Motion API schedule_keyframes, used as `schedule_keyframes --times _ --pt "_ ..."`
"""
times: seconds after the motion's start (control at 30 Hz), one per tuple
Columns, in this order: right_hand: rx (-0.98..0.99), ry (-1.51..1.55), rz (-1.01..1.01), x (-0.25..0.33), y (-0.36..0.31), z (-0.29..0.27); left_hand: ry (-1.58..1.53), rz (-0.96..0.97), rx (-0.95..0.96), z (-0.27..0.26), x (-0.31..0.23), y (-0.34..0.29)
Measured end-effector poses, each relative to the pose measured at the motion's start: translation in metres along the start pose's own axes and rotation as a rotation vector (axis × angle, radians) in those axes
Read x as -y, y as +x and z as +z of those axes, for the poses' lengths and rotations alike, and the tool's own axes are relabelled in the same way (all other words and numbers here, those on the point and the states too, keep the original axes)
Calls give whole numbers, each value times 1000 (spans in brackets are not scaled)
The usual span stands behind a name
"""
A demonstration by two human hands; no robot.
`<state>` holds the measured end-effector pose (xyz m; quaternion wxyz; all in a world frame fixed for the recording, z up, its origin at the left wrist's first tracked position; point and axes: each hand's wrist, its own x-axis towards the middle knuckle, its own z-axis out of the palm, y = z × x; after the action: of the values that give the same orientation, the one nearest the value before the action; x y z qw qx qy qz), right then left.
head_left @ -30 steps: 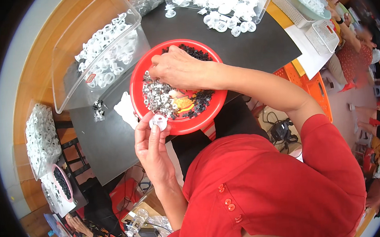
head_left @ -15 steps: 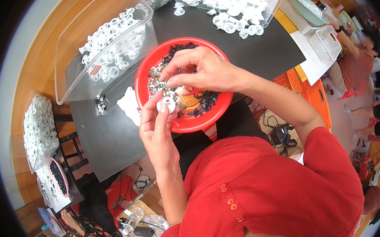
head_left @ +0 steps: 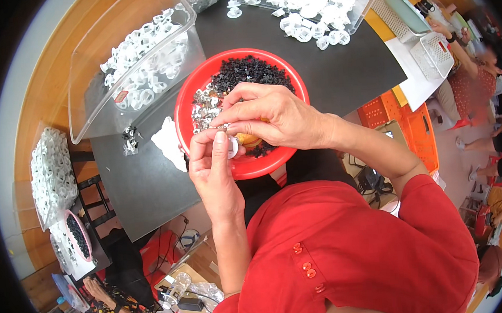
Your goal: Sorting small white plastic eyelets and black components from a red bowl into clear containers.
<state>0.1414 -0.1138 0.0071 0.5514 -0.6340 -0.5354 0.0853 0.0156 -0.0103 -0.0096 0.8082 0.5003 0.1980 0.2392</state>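
My left hand [head_left: 212,173] pinches a white round plastic piece [head_left: 233,148] between thumb and fingers, turned partly away from view. Right against those fingertips, my right hand [head_left: 280,116] has its thumb and forefinger pressed together; what is between them is too small and too covered to name. Both hands are over the near part of a red basin [head_left: 297,83]. Inside the basin lie a heap of small black pieces [head_left: 251,70] and, on the left, a cluster of small shiny metal-and-white pieces [head_left: 205,106].
A clear bin of white rings [head_left: 146,71] stands at the back left of the dark table [head_left: 149,192]. Another bin with white round parts [head_left: 322,6] is behind, some spilled out. White cloth [head_left: 168,142] lies beside the basin. Other people sit at left and right.
My right hand has moved from over the metal pieces down to my left fingertips, uncovering more of the black heap. The white piece has turned more edge-on.
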Motion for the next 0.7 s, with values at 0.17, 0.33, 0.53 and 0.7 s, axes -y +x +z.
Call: schedule_keyframes --times 0.17,0.33,0.53,0.7 --pt "-30 -18 38 10 4 -8 239 175 -52 3 3 0" --pt "-18 -34 -55 11 6 -8 309 222 -21 6 4 -2" --pt "-59 628 525 16 -4 4 359 284 -21 7 9 -1" --pt "-71 900 632 0 -16 6 573 374 -42 9 8 -2"
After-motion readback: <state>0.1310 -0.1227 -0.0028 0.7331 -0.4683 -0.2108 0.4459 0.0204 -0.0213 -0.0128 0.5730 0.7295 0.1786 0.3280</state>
